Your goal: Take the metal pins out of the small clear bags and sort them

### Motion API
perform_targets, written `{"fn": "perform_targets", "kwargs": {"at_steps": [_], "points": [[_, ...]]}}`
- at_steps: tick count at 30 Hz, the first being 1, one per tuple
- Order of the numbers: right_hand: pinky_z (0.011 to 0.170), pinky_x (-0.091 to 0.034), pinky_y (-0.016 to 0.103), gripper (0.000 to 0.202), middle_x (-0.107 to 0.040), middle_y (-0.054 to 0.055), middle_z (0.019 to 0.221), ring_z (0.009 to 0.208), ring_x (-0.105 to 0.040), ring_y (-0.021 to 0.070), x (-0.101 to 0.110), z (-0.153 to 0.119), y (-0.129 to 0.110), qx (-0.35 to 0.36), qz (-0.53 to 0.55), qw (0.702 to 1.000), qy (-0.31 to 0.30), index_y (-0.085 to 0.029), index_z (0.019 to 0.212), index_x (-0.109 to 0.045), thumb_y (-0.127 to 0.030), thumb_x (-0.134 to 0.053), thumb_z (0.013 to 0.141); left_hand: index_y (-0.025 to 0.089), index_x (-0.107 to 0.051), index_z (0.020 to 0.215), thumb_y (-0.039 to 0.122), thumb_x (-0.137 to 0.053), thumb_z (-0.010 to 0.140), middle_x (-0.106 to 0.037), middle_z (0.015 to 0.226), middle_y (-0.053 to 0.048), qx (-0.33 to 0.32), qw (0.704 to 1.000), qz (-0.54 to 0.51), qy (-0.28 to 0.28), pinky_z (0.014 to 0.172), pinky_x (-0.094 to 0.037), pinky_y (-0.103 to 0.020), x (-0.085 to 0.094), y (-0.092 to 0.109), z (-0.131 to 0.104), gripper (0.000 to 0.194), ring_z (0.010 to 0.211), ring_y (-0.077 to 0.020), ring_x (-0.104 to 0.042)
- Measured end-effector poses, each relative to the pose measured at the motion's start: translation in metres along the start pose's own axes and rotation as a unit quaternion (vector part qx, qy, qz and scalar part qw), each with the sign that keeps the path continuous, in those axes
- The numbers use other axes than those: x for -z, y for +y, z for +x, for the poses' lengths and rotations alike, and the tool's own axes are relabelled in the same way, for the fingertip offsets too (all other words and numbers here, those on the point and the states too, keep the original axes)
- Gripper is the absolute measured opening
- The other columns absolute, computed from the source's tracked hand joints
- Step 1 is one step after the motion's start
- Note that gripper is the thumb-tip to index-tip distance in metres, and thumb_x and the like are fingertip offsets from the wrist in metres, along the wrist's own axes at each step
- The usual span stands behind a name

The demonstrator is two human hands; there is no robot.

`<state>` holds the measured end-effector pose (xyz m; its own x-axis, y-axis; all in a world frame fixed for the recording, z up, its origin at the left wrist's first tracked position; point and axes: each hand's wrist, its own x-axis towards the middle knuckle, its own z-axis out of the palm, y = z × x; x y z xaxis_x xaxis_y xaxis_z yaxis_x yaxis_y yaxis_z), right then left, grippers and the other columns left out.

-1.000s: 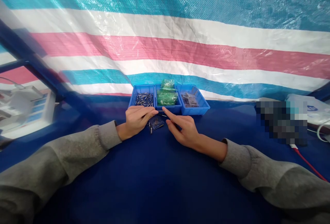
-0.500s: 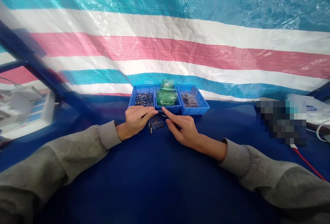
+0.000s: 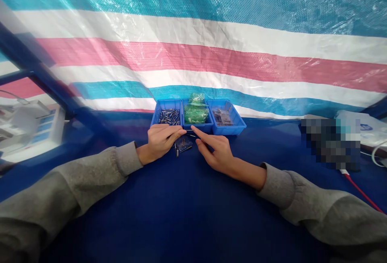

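My left hand (image 3: 163, 140) is closed in a pinch on a thin metal piece (image 3: 189, 130), which sticks out to the right from thumb and forefinger; its exact kind is too small to tell. Close by, my right hand (image 3: 216, 152) has its index finger stretched out, the fingertip at the far end of that piece. Its thumb stands apart, with nothing gripped. Under the hands lies a small clear bag (image 3: 183, 143) with small metal parts in it. A short metal pin-like part (image 3: 176, 151) rests at the bag's left side.
Three blue bins stand behind the hands: the left bin (image 3: 155, 113) with many metal pin-like parts, the middle one (image 3: 198, 127) with green plastic packets (image 3: 196, 113), the right one (image 3: 238, 125) with small clear bags. A blurred-out dark object (image 3: 332, 142) and red cable (image 3: 361, 192) lie right.
Both hands have barely moved, shifting very slightly to the right. A little more of the thin metal piece shows between the left fingertips and the right index finger.
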<state>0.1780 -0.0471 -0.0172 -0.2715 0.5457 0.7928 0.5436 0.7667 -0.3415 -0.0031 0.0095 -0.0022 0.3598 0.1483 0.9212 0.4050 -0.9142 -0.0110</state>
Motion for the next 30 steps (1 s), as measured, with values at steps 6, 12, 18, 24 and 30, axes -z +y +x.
{"fn": "perform_targets", "kwargs": {"at_steps": [6,12,18,24,30], "points": [[0.043,-0.036,0.019,0.036,-0.048,-0.005,0.047,0.039,-0.039,0.0065,0.0006,0.0004,-0.0005,0.005,0.009,1.0,0.006,-0.009,0.122,-0.053,-0.016,-0.041,0.088,0.014,-0.064,0.067,0.023,-0.061,0.082,-0.066,0.053,0.002,0.009,1.0,-0.004,0.007,0.044,-0.04,-0.017,-0.001,-0.001,-0.0009,0.017,0.041,-0.0059,-0.054],[0.043,-0.036,0.019,0.037,-0.046,-0.006,0.046,0.038,-0.038,0.0064,0.0005,-0.0001,-0.0001,0.004,0.003,1.0,0.005,-0.011,0.123,-0.052,-0.017,-0.041,0.088,0.014,-0.064,0.067,0.023,-0.06,0.082,-0.067,0.055,0.002,0.008,1.0,-0.002,-0.001,0.046,-0.041,-0.017,-0.0001,-0.0002,-0.0002,0.017,0.043,-0.0061,-0.057],[0.044,-0.036,0.019,0.038,-0.047,-0.006,0.047,0.039,-0.038,0.0066,0.0,-0.0006,0.0004,0.005,0.006,1.0,0.001,-0.012,0.124,-0.052,-0.017,-0.041,0.089,0.015,-0.064,0.067,0.024,-0.06,0.082,-0.067,0.055,0.002,0.01,1.0,-0.003,-0.004,0.046,-0.041,-0.017,0.0002,0.0,-0.0002,0.018,0.042,-0.0059,-0.056],[0.043,-0.035,0.019,0.036,-0.044,-0.006,0.047,0.039,-0.037,0.0065,-0.0001,-0.0004,0.0006,0.01,0.01,1.0,0.004,-0.008,0.121,-0.054,-0.015,-0.042,0.088,0.014,-0.064,0.067,0.023,-0.061,0.082,-0.066,0.055,0.001,0.01,1.0,-0.007,-0.005,0.045,-0.04,-0.017,0.0002,0.0,0.0,0.018,0.042,-0.0063,-0.056],[0.044,-0.035,0.019,0.036,-0.045,-0.006,0.047,0.039,-0.037,0.0066,0.0004,-0.0003,0.0002,0.012,0.013,1.0,0.01,-0.007,0.121,-0.054,-0.013,-0.043,0.087,0.014,-0.064,0.067,0.023,-0.061,0.081,-0.067,0.055,0.001,0.009,1.0,-0.006,0.0,0.045,-0.041,-0.017,-0.0004,-0.0003,0.0001,0.017,0.042,-0.0064,-0.056]]}}
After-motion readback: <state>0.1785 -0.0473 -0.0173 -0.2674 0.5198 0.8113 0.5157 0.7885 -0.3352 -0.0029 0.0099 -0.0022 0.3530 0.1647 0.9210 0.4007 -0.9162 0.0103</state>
